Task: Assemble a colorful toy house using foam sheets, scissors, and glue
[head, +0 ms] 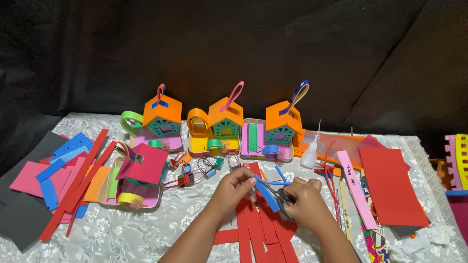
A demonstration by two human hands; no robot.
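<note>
**Blue strip meets scissors at the middle of the desk**

On the left of the lace-covered desk we see loose foam sheets in pink, blue and red, and beside them a tray with a tipped pink-roofed paper house. Along the back stand three orange-roofed paper houses, each on its own small tray.

At centre, our left hand pinches the upper left end of a narrow blue strip between thumb and fingertips, its grip closed firmly on that end. The strip's long axis runs down and to the right, from the left hand's fingers straight toward our right hand. That right hand is wrapped around a pair of dark scissors, its grip shut on the handles; we cannot tell how far the blades stand apart, as the knuckles cover them. The scissors touch or nearly touch the strip at its lower end, so the right hand is the nearer one to that end. Red strips lie fanned beneath both hands.

Farther right sit a small glue bottle, a pale pink strip and a large red sheet.
</note>
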